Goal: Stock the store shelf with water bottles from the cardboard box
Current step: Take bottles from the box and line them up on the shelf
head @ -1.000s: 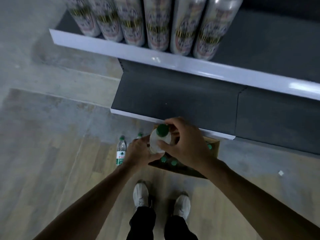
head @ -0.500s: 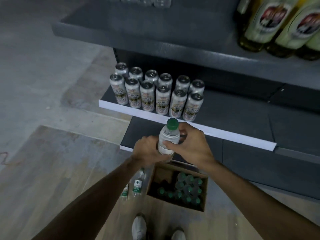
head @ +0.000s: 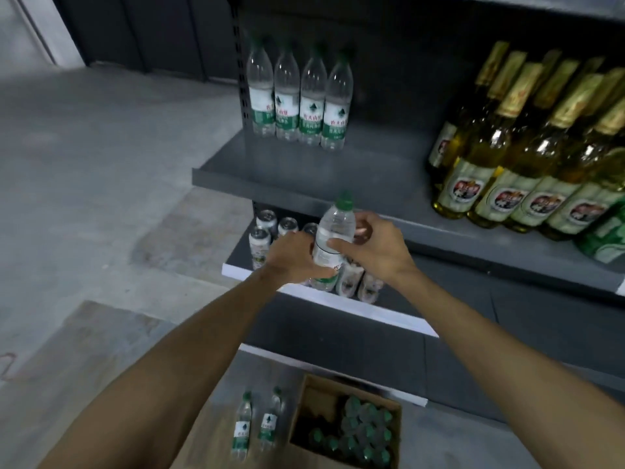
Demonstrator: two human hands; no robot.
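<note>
Both hands are on one water bottle (head: 333,236) right now, held upright out in front of the dark shelf (head: 372,170). The left hand (head: 294,257) is wrapped around its lower half, over the label, and the right hand (head: 375,247) grips the upper body from the other side, thumb across the front. The green cap pokes up just above the right hand's fingers, about level with the shelf's front lip.

Up past the hands, at the back left of that shelf, four more water bottles (head: 299,103) stand in a tight row. Off to the right of the right hand there's a bunch of yellow bottles (head: 527,157) with gold foil tops.

Right behind and below the hands, cans (head: 270,231) sit on a lower shelf with a white edge.

Way down under the arms, the cardboard box (head: 345,424) sits open on the floor, green caps showing inside, mostly on its right side. Two loose bottles (head: 255,426) stand just left of it.
</note>
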